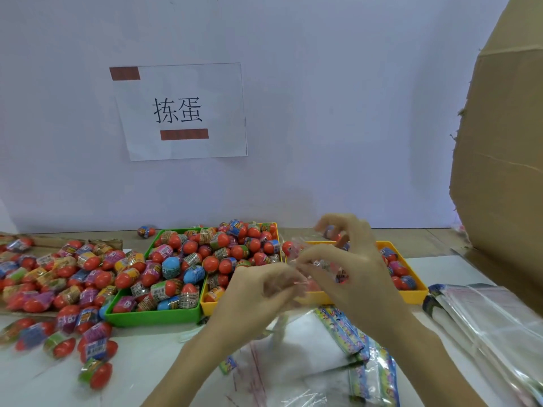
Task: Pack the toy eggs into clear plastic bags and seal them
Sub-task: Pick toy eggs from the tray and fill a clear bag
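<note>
My left hand [258, 292] and my right hand [346, 268] meet above the table, both pinching a clear plastic bag [316, 268] with toy eggs inside it. The bag is blurred; its contents show only as red and printed patches between my fingers. Loose red-topped toy eggs fill a green tray [152, 317] and a yellow tray [411, 295] behind my hands. Several more eggs [44, 277] lie piled on the table at the left.
Empty clear bags [499, 318] are stacked at the right, and more bags with printed card strips [343, 330] lie below my hands. A large cardboard box [505, 142] rises at the right edge. A paper sign [179, 111] hangs on the wall behind.
</note>
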### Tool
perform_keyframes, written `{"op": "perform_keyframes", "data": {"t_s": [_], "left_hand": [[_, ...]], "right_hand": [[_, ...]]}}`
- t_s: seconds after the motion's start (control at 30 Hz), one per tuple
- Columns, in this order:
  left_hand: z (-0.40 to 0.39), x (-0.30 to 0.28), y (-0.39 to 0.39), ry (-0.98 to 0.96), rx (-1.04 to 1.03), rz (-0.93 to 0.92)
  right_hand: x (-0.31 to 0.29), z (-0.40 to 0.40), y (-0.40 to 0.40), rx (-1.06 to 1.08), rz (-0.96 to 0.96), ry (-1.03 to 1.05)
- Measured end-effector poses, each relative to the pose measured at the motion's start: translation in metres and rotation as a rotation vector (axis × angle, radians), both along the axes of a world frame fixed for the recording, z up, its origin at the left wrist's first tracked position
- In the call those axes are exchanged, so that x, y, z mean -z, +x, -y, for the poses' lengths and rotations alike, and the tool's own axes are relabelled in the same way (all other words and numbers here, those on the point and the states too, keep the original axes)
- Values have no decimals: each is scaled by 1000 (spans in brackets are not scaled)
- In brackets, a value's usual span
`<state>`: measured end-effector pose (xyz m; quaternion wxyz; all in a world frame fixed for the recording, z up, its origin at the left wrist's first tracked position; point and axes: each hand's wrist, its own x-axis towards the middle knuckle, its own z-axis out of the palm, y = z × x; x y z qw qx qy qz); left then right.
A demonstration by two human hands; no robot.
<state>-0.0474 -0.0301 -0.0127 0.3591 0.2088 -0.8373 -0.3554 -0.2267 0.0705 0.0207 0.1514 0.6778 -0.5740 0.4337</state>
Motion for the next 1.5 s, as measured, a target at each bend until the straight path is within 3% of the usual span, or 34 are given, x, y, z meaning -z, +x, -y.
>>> {"op": "perform_keyframes", "data": {"t_s": [0.1,0.33,0.53,0.83,1.03,1.17,1.33,1.5], "left_hand": [[1,0,-1,47,-45,-32],[2,-1,0,44,-88,20],[-2,-6,1,-26,-113,26],[-8,-9,-2,138,50,-40],[-13,-6,-5,154,30,-52],[-10,-7,-2,153,36,-28],[-9,-9,1,259,214,-13],[-2,-5,0,312,137,-38]], "right_hand": [[4,3,5,-47,-15,-66],[13,7,8,-206,67,125],[10,4,6,-144,40,176],[8,2,11,-160,41,247],[10,0,18,-189,54,372],[8,-2,15,-278,141,401],[6,-7,9,-422,345,416],[-1,-8,1,-367,426,216]]}}
